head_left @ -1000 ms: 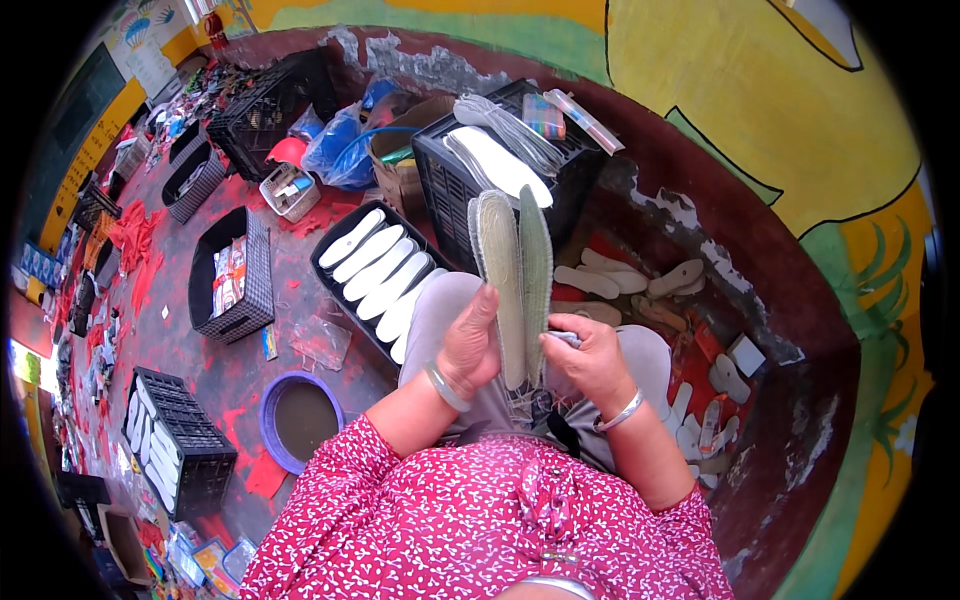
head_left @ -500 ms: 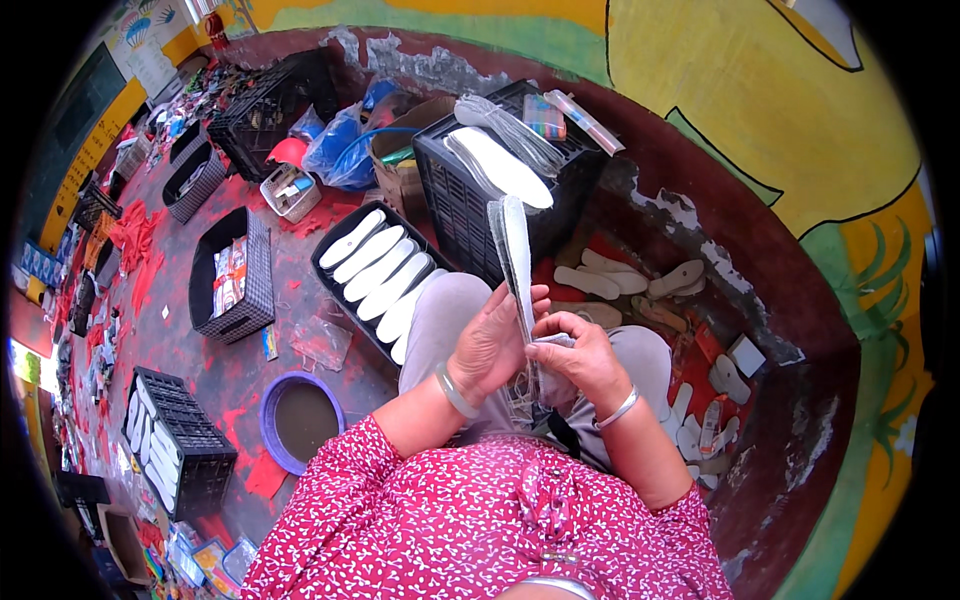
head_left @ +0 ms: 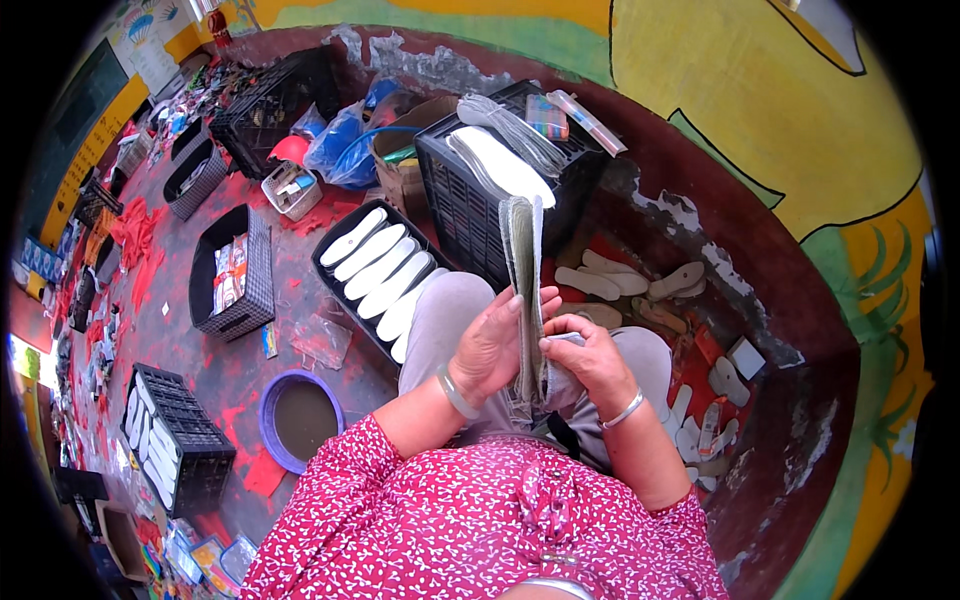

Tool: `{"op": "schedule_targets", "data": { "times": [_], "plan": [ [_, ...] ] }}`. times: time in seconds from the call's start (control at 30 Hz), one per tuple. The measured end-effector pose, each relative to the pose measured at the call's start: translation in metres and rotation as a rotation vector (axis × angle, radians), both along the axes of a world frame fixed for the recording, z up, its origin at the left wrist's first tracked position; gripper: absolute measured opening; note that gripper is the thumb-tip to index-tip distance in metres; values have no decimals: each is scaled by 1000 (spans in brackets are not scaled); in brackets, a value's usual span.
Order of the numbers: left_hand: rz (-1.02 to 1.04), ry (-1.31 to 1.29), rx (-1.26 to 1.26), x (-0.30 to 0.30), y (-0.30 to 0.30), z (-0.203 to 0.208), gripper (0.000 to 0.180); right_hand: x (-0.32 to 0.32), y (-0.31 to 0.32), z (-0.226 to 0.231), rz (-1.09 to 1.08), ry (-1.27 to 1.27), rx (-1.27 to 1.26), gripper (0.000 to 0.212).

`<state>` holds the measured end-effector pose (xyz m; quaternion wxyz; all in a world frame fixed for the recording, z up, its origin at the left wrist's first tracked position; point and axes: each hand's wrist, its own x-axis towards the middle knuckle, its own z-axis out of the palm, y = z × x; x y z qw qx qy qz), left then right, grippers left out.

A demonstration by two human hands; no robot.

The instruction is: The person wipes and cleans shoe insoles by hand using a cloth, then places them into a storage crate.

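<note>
A black crate (head_left: 450,200) is standing beyond the knees (head_left: 458,300), carrying a white-topped stack (head_left: 510,168) along its near edge. Upright grey-green insoles (head_left: 525,262) (edges looking rough) are standing between the knees; the left hand (head_left: 492,345) is loosely wrapping them, the nearly closed right hand (head_left: 588,358) is pinching their right side. Steady left-hand support should be keeping layers aligned.

Yellow-green painted wall (head_left: 740,110), peeling maroon lower band (head_left: 785,285), red-patched grey floor (head_left: 180,345), dark board (head_left: 76,108)
</note>
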<state>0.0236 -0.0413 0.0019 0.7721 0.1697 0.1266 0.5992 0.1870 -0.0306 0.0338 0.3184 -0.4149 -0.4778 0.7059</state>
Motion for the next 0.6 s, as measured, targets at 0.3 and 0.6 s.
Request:
{"op": "schedule_targets", "data": {
  "times": [0.3,0.6],
  "plan": [
    [78,230,7,7,-5,9,51,-7,-3,1,-6,-339,391,24],
    [6,5,-2,-6,3,-9,46,-2,-2,2,-115,-27,47,21]
  ]
}}
